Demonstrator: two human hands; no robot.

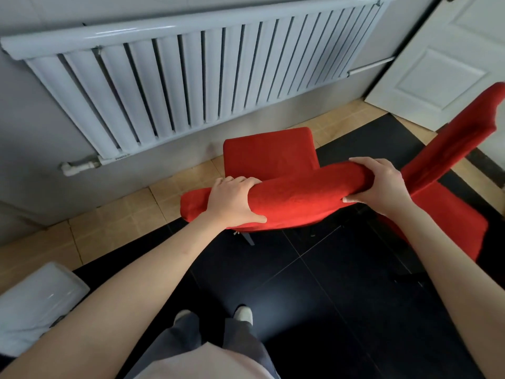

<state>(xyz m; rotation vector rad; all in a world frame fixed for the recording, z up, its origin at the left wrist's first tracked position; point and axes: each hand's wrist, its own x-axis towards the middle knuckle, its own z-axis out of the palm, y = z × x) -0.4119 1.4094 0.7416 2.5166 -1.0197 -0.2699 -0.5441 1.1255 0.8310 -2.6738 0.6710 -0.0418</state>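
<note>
A chair covered in red fabric (pixel 300 198) stands in front of me, its seat (pixel 269 153) pointing toward the wall. My left hand (pixel 232 199) grips the top of its backrest near the left end, fingers over the far side and thumb on the near side. My right hand (pixel 382 184) grips the same backrest top at its right end in the same way. A second red chair (pixel 453 143) stands close on the right, its backrest leaning up toward the door.
A white ribbed radiator (pixel 191 77) hangs on the grey wall behind the chair. A white panelled door (pixel 442 64) stands at the upper right. A white rounded object (pixel 41 299) sits at the lower left. My feet (pixel 243 314) stand on black floor tiles edged by beige tiles.
</note>
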